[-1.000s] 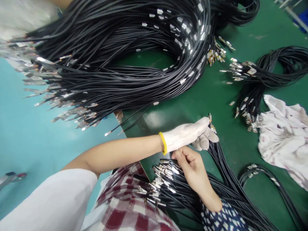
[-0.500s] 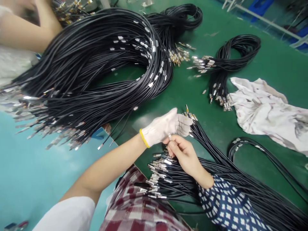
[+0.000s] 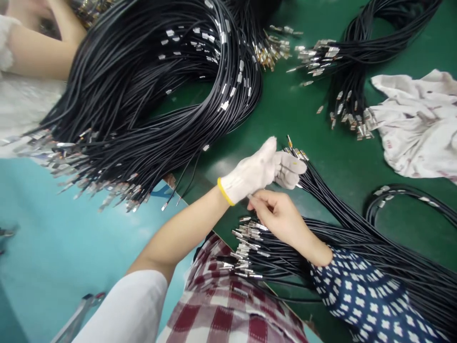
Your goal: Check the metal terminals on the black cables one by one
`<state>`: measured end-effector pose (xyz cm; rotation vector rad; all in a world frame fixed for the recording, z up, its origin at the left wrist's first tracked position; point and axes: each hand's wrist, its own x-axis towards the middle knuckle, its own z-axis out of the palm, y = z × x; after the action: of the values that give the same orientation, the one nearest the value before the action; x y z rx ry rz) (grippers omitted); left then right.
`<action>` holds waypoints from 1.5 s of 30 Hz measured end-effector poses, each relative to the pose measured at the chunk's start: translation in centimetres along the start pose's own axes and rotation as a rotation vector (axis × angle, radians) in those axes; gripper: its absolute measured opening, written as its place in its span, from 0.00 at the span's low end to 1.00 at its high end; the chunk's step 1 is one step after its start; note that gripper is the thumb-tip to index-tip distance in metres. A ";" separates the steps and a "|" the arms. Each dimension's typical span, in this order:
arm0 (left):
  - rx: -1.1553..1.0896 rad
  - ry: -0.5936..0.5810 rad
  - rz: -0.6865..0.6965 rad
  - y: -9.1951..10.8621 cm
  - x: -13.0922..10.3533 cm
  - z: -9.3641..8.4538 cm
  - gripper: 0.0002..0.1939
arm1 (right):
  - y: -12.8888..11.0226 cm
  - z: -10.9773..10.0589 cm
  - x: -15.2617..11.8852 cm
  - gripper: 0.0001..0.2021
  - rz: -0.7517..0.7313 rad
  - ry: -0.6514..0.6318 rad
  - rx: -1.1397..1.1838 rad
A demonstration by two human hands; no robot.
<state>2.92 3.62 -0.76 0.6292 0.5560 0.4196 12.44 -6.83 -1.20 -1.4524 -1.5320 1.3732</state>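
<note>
My left hand (image 3: 266, 166) wears a white knit glove with a yellow cuff. Its thumb points up and its fingers are curled; whatever they close on is hidden. Just below the glove, my bare right hand (image 3: 280, 209) pinches a small silver metal terminal, mostly covered by the fingertips. Beyond the gloved fingertips are the silver and yellowish tips of a thin black cable bundle (image 3: 321, 186). Under my right hand lies a thicker bundle of black cables (image 3: 285, 252), its silver metal terminals (image 3: 248, 245) pointing left.
A large looped heap of black cables (image 3: 143, 85) covers the table's left side, its ends overhanging the edge. Another person's arm (image 3: 43, 52) is behind it. Smaller coiled cables (image 3: 367, 47) and a white cloth (image 3: 421, 128) lie at right on the green table (image 3: 321, 119).
The view has shifted, so the heap's top is cut off. Both hands keep nearly the same pose; the silver terminal at my right fingertips is now more hidden.
</note>
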 end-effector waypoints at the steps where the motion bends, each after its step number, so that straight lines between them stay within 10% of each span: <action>1: 0.023 0.006 -0.008 -0.1 0.0 0.2 0.42 | 0.0 0.1 0.0 0.13 -0.004 0.008 -0.011; 39: -0.223 -0.102 -0.005 -0.2 -0.9 -1.9 0.36 | 1.3 -1.4 -0.6 0.15 -0.195 0.060 0.262; 45: -0.067 0.068 0.219 0.2 -1.2 -2.5 0.32 | 0.3 -1.0 -1.4 0.14 -0.222 0.175 -0.484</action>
<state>0.42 4.27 -1.88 0.6154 0.5368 0.6655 13.77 -7.95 -0.92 -1.5685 -1.9240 0.7536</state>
